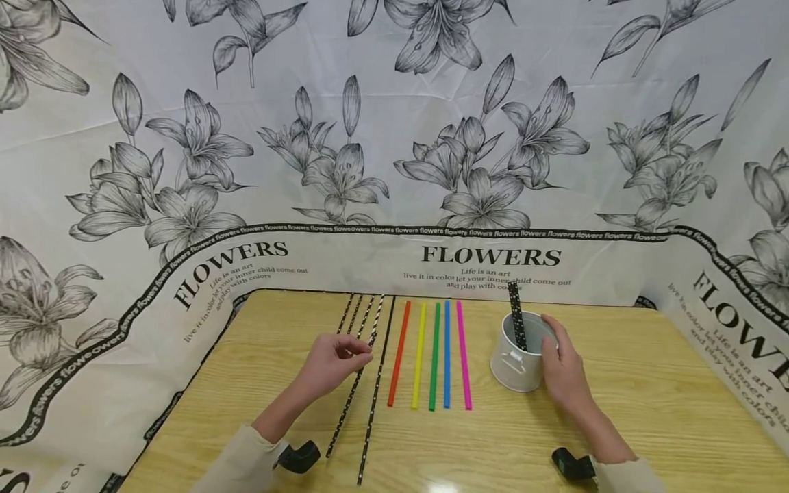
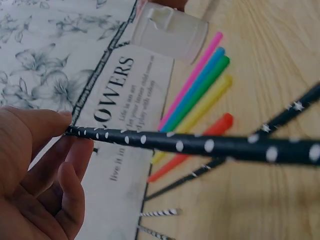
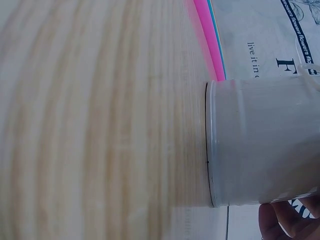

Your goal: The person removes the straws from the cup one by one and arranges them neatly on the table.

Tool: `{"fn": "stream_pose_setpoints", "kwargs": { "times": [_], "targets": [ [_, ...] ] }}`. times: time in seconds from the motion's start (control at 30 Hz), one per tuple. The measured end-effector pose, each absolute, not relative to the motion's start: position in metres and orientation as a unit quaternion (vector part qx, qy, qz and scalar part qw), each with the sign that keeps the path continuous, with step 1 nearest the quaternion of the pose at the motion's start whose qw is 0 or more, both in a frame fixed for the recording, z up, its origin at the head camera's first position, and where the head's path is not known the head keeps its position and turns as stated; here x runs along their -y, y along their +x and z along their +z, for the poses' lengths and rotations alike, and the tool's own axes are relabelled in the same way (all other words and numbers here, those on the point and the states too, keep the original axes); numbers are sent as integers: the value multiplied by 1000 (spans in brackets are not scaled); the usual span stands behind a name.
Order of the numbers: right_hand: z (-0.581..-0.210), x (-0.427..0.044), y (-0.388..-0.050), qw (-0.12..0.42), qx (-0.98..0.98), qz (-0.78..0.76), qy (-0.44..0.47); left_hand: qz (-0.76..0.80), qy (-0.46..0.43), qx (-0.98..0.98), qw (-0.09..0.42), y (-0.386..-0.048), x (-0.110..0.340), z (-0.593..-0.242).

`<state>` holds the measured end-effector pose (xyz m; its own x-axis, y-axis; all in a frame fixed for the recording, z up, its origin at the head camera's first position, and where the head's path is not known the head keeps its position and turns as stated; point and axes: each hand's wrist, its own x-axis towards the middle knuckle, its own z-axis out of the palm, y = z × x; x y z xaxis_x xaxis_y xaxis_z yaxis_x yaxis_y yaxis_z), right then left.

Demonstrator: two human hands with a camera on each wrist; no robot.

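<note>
My left hand [image 1: 335, 366] pinches one end of a black straw with white dots [image 2: 200, 145] between thumb and fingers; the straw slants down toward the table's near side. My right hand [image 1: 562, 363] grips the right side of a small white pail [image 1: 513, 373], which stands upright on the table. Inside the pail leans a black straw with small white marks [image 1: 516, 315], its top above the rim. A black straw with white stars [image 1: 372, 411] lies just right of the held one. Beyond my left hand lie several black-and-white patterned straws [image 1: 356, 311], partly hidden by it.
Between my hands lie a red straw [image 1: 398, 356], a yellow straw [image 1: 418, 359], a green straw [image 1: 435, 359], a blue straw [image 1: 446, 356] and a pink straw [image 1: 464, 356], side by side. A flower-printed cloth [image 1: 345, 260] hangs behind the wooden table [image 1: 647, 383].
</note>
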<state>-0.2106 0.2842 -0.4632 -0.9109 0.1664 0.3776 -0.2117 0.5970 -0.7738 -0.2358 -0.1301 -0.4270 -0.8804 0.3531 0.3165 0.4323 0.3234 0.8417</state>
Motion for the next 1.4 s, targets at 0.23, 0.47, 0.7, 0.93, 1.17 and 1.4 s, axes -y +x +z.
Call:
{"fn": "stream_pose_setpoints", "kwargs": {
  "times": [0.23,0.47,0.7,0.93,1.17,1.4],
  "targets": [
    [-462,-283,-209,208,868,452,12,-519,-220,826,17,-240,141,-453],
    [-463,-283,-210,215,868,448,11,-540,-195,819,-20,-245,143,-469],
    [-462,-282,-210,210,868,450,9,-544,-163,821,-64,-246,146,-480],
    [-461,-282,-210,207,869,450,4,-530,-174,827,-62,-249,146,-489],
    [-461,-282,-210,207,869,450,1,-502,-179,844,-56,-249,146,-495],
    [-462,-282,-211,212,870,446,4,-473,-185,860,-39,-248,146,-496]
  ]
}}
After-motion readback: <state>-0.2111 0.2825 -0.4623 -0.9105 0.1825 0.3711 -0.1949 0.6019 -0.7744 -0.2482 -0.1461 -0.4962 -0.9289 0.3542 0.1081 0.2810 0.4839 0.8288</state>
